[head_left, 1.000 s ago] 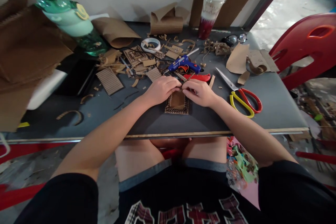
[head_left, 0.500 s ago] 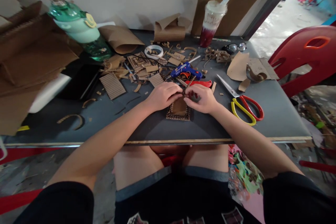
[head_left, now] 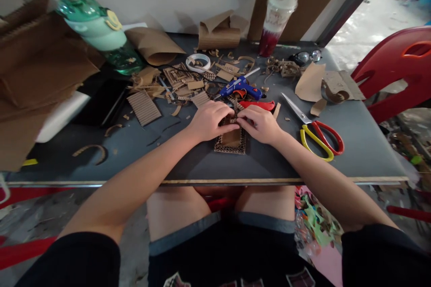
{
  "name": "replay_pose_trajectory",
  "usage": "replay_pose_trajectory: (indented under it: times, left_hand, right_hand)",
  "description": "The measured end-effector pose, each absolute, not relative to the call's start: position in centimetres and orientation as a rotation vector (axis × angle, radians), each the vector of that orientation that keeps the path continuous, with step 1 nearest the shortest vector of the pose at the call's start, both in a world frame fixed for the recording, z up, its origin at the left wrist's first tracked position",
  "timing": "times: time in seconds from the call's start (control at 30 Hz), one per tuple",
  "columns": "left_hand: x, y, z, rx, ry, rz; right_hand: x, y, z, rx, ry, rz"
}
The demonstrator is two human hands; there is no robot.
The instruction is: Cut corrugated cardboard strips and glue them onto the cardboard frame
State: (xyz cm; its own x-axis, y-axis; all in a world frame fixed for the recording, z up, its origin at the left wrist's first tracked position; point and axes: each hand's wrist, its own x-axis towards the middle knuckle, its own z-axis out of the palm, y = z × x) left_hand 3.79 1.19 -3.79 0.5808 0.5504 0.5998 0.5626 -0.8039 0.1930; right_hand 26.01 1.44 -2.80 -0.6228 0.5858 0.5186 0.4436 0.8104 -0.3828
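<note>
A small rectangular cardboard piece with a corrugated raised border [head_left: 230, 148] lies flat before me. Over its far end, both hands pinch at a short cardboard strip [head_left: 233, 120]. My left hand [head_left: 211, 121] comes from the left, thumb and fingertips closed on the strip. From the other side my right hand [head_left: 260, 124] grips it with its fingertips, almost meeting the left. The fingers partly hide the strip and the piece's far edge. Just beyond them lies a blue glue gun [head_left: 240, 88], near a red object [head_left: 257, 105].
Scissors with red and yellow handles [head_left: 318, 136] lie to the right. Cardboard scraps [head_left: 178, 76] and a roll of white tape [head_left: 198, 63] are spread behind. A green bottle [head_left: 101, 31] stands back left, a drink cup [head_left: 276, 22] back right. A dark phone-like slab [head_left: 103, 103] lies left.
My hands have shifted slightly over the piece, and the strip between the fingertips shows more clearly. The view has moved a little; the other things lie as before.
</note>
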Motion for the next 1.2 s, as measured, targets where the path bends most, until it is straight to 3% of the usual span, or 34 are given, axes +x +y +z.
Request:
replay_pose_trajectory:
  times: [0.23,0.67,0.93,1.2]
  left_hand:
    - [3.82,0.99,-3.65,-2.815,-0.985,-0.945]
    - [3.63,1.37,-4.05,-2.861,-0.99,-1.089]
    - [3.79,1.31,-4.08,-2.853,-0.942,-1.183]
    - [3.75,1.09,-3.69,-2.74,-0.811,-1.04]
  right_hand:
    - [26.11,1.63,-2.67,-0.648,-2.38,0.33]
    - [26.26,1.75,-2.56,-0.595,-2.379,0.331]
    - [26.29,1.41,-2.32,-0.635,-2.352,0.335]
    - [26.28,1.3,-2.17,-0.799,-2.322,0.305]
